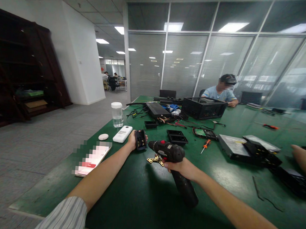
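Observation:
My left hand (132, 140) is closed around the edge of a small black box (141, 141), tilted so that its open side faces me. Small brass-coloured bits show inside it. A black cordless drill (168, 151) is in my right hand (182, 168), fingers wrapped round its grip and its chuck pointing left toward the box. Under the drill body, by my right fingertips, is a brass-coloured jointed metal piece (154, 159); whether the fingers pinch it I cannot tell. Behind the drill lies a black two-compartment tray (177, 137).
To the left stand a lidded water jar (117, 115), a white device (123, 134) and a white round case (103, 136). An orange screwdriver (206, 146), a metal drive (232, 145) and a black computer case (203, 108) lie beyond. Another person's hand (305, 160) is at right.

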Tool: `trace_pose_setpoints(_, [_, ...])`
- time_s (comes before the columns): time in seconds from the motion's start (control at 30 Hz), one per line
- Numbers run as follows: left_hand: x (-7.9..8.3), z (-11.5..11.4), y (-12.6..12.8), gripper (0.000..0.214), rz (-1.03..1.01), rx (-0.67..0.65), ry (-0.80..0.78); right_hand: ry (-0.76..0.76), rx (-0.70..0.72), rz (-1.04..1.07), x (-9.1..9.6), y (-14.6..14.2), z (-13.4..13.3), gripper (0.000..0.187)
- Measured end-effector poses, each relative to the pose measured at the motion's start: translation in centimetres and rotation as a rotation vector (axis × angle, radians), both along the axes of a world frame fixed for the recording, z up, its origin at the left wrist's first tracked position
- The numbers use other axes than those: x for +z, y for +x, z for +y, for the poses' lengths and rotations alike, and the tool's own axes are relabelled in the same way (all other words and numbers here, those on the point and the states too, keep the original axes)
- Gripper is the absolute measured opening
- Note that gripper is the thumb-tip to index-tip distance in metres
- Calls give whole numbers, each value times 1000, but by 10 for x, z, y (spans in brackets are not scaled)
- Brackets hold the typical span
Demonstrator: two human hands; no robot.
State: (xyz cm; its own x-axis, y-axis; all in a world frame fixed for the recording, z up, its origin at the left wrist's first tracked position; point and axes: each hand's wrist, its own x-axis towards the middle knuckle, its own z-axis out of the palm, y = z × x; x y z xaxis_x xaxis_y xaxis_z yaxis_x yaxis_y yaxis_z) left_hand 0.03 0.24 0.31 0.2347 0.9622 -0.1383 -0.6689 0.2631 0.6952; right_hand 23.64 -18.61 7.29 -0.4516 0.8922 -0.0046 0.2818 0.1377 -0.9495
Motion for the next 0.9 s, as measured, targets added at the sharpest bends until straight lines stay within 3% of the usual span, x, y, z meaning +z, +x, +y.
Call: trace_pose_setpoints(0.9, [4,-6,0,42,14,-6,4,28,-8,-4,-2,2,1,28])
